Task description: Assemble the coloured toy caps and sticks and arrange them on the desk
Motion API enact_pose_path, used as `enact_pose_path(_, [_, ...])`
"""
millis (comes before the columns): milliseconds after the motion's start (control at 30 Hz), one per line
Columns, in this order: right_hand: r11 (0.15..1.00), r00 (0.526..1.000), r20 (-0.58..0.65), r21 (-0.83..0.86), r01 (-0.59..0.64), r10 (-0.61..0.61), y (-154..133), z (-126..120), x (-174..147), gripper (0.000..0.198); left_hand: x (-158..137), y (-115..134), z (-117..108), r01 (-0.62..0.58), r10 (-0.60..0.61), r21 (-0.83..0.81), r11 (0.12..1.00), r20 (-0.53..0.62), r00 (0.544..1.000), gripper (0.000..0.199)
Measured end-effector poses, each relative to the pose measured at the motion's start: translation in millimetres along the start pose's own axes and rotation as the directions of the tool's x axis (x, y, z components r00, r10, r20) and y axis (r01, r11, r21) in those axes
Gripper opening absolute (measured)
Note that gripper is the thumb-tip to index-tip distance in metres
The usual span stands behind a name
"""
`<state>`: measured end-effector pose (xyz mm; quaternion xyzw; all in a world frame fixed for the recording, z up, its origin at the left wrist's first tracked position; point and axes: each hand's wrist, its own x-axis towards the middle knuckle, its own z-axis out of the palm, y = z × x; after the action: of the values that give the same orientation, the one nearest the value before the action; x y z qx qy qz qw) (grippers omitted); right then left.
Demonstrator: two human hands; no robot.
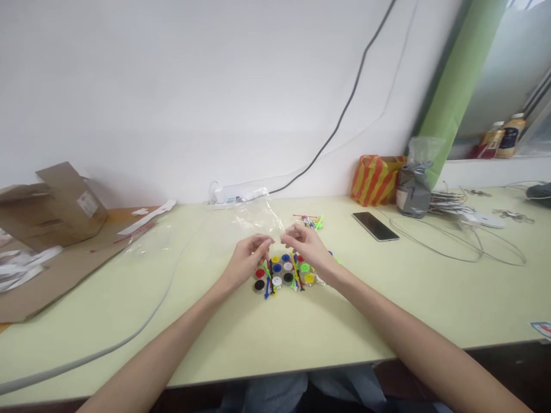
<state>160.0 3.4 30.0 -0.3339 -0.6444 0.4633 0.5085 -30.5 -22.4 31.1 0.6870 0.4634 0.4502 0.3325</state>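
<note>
My left hand (246, 259) and my right hand (310, 248) are close together, fingers closed in a pinch, above a cluster of small coloured pieces. Between and behind my fingertips is a thin clear plastic bag (258, 215), and both hands appear to pinch its near edge. Below them sit round pieces with coloured tops, such as a black one (259, 285), a red one (260, 273) and a yellow one (309, 279). Slim coloured arrow-shaped pieces (267, 287) lie in rows among them. My right hand and forearm hide part of the cluster.
Another small heap of coloured pieces (310, 221) lies beyond my right hand. To its right are a phone (375, 226), a striped bag (374, 180) and a grey pouch (413, 192). An opened cardboard box (55, 206) stands left. A grey cable (142, 327) crosses the table (215, 344).
</note>
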Motion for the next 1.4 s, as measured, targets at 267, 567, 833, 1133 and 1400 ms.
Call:
enact_pose_path(267, [1.000, 1.000, -0.025, -0.024, 0.012, -0.013, 1.2, -10.0, 6.6, 0.035, 3.6, -6.0, -6.7, -0.012, 0.019, -0.121, 0.993, 0.056, 0.998, 0.042])
enact_pose_path(567, [1.000, 0.997, -0.079, 0.014, 0.025, -0.023, 11.6, -10.4, 11.9, 0.030, 5.7, -6.1, -11.0, 0.084, -0.090, -0.230, 0.970, -0.015, 0.996, 0.041])
enact_pose_path(833, [0.993, 0.999, -0.032, -0.110, 0.033, -0.037, 14.7, -11.8, 14.9, 0.023, 7.4, -6.2, -10.9, 0.010, -0.033, -0.216, 0.976, -0.106, 0.994, 0.037])
enact_pose_path(1133, [0.571, 0.933, -0.126, -0.816, 0.095, -0.336, 43.6, -62.2, 29.2, 0.027, 25.7, -47.2, -66.2, 0.041, 0.116, 0.336, 0.941, -0.434, 0.893, 0.038])
enact_pose_path(1400, [0.385, 0.985, -0.128, -0.920, -0.076, -0.112, 74.0, -120.8, 39.9, 0.058, 33.0, -69.1, -85.6, 0.151, 0.184, 0.535, 0.831, -0.521, 0.833, 0.012])
